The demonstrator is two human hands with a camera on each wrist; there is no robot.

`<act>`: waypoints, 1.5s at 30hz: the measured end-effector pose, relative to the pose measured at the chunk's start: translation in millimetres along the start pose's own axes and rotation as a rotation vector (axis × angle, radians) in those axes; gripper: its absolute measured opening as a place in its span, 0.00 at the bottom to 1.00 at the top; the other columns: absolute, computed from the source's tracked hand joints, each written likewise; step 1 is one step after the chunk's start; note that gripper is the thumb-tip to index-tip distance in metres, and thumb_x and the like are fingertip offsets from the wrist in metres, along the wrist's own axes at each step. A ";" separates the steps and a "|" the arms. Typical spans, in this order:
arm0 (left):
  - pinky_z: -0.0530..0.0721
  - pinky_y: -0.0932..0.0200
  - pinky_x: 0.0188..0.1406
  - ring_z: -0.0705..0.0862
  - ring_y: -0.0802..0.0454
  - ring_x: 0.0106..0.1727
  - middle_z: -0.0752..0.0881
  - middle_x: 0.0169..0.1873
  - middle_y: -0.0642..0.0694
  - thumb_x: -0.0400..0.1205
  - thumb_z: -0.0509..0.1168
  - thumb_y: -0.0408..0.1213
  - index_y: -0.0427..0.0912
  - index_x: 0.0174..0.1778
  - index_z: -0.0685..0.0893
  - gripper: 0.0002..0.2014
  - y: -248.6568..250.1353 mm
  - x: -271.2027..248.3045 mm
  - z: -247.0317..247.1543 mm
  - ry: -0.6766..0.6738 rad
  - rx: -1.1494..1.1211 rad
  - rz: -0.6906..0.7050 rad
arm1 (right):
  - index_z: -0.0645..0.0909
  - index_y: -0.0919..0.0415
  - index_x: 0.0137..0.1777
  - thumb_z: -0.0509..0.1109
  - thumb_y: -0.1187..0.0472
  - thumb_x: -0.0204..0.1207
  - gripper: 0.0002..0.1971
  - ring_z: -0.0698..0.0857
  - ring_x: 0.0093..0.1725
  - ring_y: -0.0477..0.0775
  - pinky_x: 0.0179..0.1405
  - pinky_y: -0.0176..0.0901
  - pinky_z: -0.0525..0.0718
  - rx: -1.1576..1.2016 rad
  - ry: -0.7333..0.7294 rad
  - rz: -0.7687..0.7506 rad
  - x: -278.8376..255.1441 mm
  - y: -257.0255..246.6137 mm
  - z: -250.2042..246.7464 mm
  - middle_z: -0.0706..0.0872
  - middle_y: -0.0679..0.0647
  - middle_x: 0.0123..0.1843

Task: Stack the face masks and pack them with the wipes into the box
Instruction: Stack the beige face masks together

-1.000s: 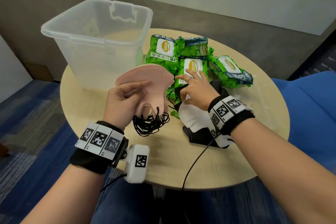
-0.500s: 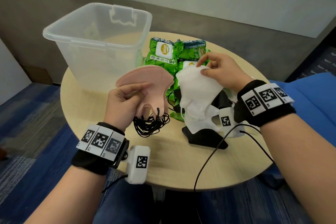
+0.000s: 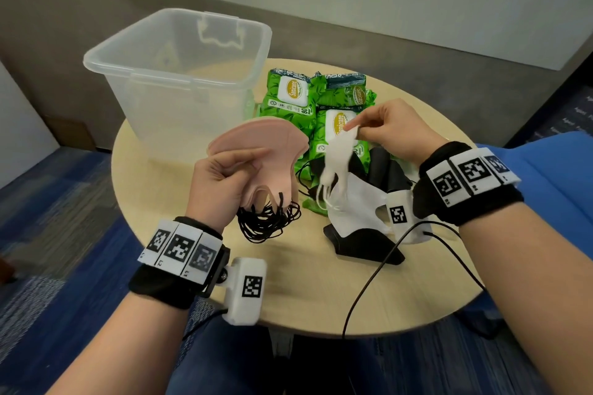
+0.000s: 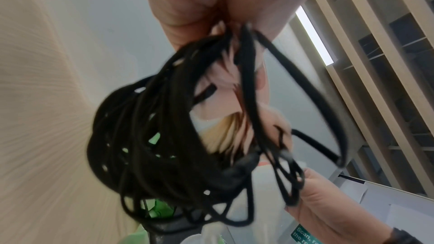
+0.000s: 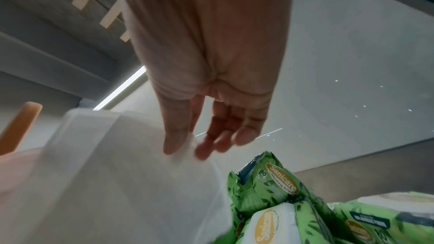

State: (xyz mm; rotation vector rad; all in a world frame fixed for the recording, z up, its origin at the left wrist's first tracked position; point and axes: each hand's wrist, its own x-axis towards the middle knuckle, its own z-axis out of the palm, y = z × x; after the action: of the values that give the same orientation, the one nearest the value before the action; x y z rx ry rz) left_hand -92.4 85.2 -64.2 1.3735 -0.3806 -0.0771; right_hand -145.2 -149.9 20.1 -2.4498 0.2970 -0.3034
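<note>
Carpeted blue floor and a grey wall surround the round wooden counter in the head view. My left hand grips a stack of pink masks above the counter, fingers curled round the lower edge, black ear loops dangling. My right hand pinches one white mask by its top corner, so it hangs limp over the remaining white masks and black masks on the counter. Green wipes packs lie beside the clear box, which looks empty. I judge the masks light and floppy, best held by the folded edge, with loops apt to snag; the wipes are squashy and heavier.

From the left wrist, the ear loops fill the picture in a blurred tangle; my fingers' hold is hidden behind them.

From the right wrist, thumb and fingers close on the white mask's corner, wipes packs below. How many masks remain I cannot count.
</note>
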 end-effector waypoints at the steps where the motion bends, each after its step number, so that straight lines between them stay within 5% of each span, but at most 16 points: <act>1: 0.77 0.62 0.30 0.75 0.65 0.17 0.81 0.15 0.58 0.79 0.63 0.20 0.36 0.48 0.87 0.10 0.1 -0.4 0.4 -0.009 -0.009 -0.005 | 0.87 0.65 0.50 0.71 0.64 0.75 0.07 0.77 0.33 0.36 0.40 0.34 0.74 -0.081 0.022 -0.017 1.8 -0.6 1.3 0.81 0.44 0.35; 5: 0.80 0.70 0.32 0.79 0.67 0.25 0.87 0.22 0.58 0.78 0.64 0.20 0.42 0.45 0.88 0.13 2.2 0.6 0.5 -0.010 0.001 0.003 | 0.83 0.66 0.48 0.70 0.60 0.76 0.09 0.73 0.53 0.50 0.55 0.44 0.71 -0.258 0.070 -0.017 8.9 -6.0 2.2 0.75 0.53 0.52; 10: 0.79 0.74 0.33 0.81 0.69 0.29 0.88 0.25 0.58 0.77 0.64 0.19 0.40 0.50 0.87 0.13 4.0 5.0 -0.1 -0.031 -0.028 0.024 | 0.79 0.59 0.37 0.67 0.65 0.76 0.06 0.76 0.34 0.50 0.38 0.42 0.74 -0.154 0.039 0.012 10.2 -13.6 -1.5 0.78 0.52 0.32; 13: 0.80 0.71 0.27 0.79 0.66 0.22 0.86 0.21 0.56 0.78 0.64 0.20 0.33 0.52 0.87 0.11 4.1 2.7 -0.3 -0.057 -0.030 0.011 | 0.83 0.63 0.46 0.67 0.66 0.75 0.04 0.84 0.46 0.60 0.51 0.54 0.83 -0.120 0.046 0.000 11.6 -13.0 -1.2 0.86 0.61 0.43; 15: 0.79 0.67 0.25 0.77 0.63 0.20 0.86 0.21 0.55 0.78 0.64 0.20 0.39 0.43 0.91 0.13 4.9 1.7 -0.1 -0.080 -0.037 0.007 | 0.83 0.64 0.52 0.67 0.66 0.76 0.07 0.84 0.53 0.64 0.56 0.58 0.82 -0.144 0.071 0.002 12.9 -13.3 -0.1 0.87 0.63 0.50; 17: 0.79 0.64 0.25 0.78 0.60 0.21 0.87 0.22 0.54 0.77 0.65 0.20 0.49 0.35 0.92 0.19 5.5 1.4 0.2 -0.098 -0.045 0.016 | 0.82 0.61 0.55 0.68 0.66 0.76 0.09 0.84 0.50 0.62 0.53 0.54 0.82 -0.138 0.087 -0.005 14.7 -12.3 1.1 0.87 0.60 0.47; 20: 0.78 0.67 0.22 0.77 0.60 0.19 0.85 0.19 0.54 0.77 0.65 0.20 0.53 0.31 0.92 0.22 9.1 1.2 2.4 -0.123 -0.066 0.030 | 0.80 0.56 0.55 0.69 0.66 0.76 0.10 0.78 0.34 0.52 0.34 0.41 0.76 -0.099 0.073 -0.032 13.2 -16.3 1.4 0.80 0.52 0.32; 25: 0.76 0.64 0.17 0.73 0.52 0.14 0.80 0.14 0.50 0.77 0.62 0.17 0.45 0.34 0.92 0.21 16.5 -1.5 8.3 -0.218 -0.100 0.028 | 0.82 0.60 0.44 0.74 0.69 0.72 0.06 0.81 0.36 0.47 0.45 0.44 0.80 0.054 -0.012 -0.050 11.0 -23.4 6.7 0.85 0.57 0.37; 29: 0.71 0.63 0.20 0.66 0.55 0.14 0.74 0.11 0.54 0.73 0.64 0.20 0.45 0.37 0.92 0.16 18.8 -3.7 13.8 -0.280 -0.103 0.063 | 0.81 0.62 0.41 0.71 0.71 0.73 0.05 0.81 0.29 0.34 0.37 0.26 0.78 0.190 -0.083 -0.069 8.8 -33.9 11.7 0.85 0.50 0.34; 32: 0.69 0.66 0.23 0.64 0.61 0.16 0.73 0.12 0.56 0.70 0.60 0.26 0.52 0.39 0.92 0.18 17.8 -3.9 15.6 -0.261 -0.046 0.135 | 0.80 0.62 0.41 0.71 0.67 0.75 0.03 0.80 0.32 0.47 0.37 0.35 0.78 0.309 -0.147 -0.087 6.4 -42.1 17.6 0.83 0.59 0.35; 35: 0.70 0.73 0.24 0.69 0.69 0.18 0.75 0.14 0.64 0.68 0.63 0.30 0.47 0.45 0.90 0.15 18.2 -2.8 15.8 -0.226 0.012 0.238 | 0.79 0.59 0.39 0.69 0.62 0.77 0.05 0.72 0.38 0.58 0.36 0.43 0.72 0.387 -0.197 -0.106 4.2 -48.2 23.9 0.80 0.64 0.39; 39: 0.69 0.72 0.25 0.70 0.68 0.19 0.74 0.14 0.62 0.65 0.60 0.41 0.49 0.42 0.91 0.16 14.8 -1.3 15.2 -0.176 0.017 0.278 | 0.78 0.58 0.40 0.65 0.64 0.80 0.07 0.74 0.34 0.53 0.30 0.39 0.73 0.466 -0.230 -0.103 0.9 -53.1 29.5 0.80 0.59 0.36; 45: 0.66 0.70 0.23 0.61 0.58 0.16 0.69 0.12 0.56 0.62 0.61 0.37 0.50 0.41 0.90 0.16 17.1 -3.7 20.8 -0.222 -0.033 0.199 | 0.78 0.58 0.39 0.64 0.64 0.80 0.07 0.75 0.31 0.47 0.30 0.35 0.75 0.620 -0.296 -0.061 -0.1 -50.8 37.1 0.79 0.54 0.35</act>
State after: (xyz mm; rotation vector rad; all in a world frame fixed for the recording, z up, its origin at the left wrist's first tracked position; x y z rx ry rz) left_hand -105.1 70.2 -45.5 1.2918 -0.6973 -0.0718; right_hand -127.6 -89.7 23.5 -1.8554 -0.0080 -0.0401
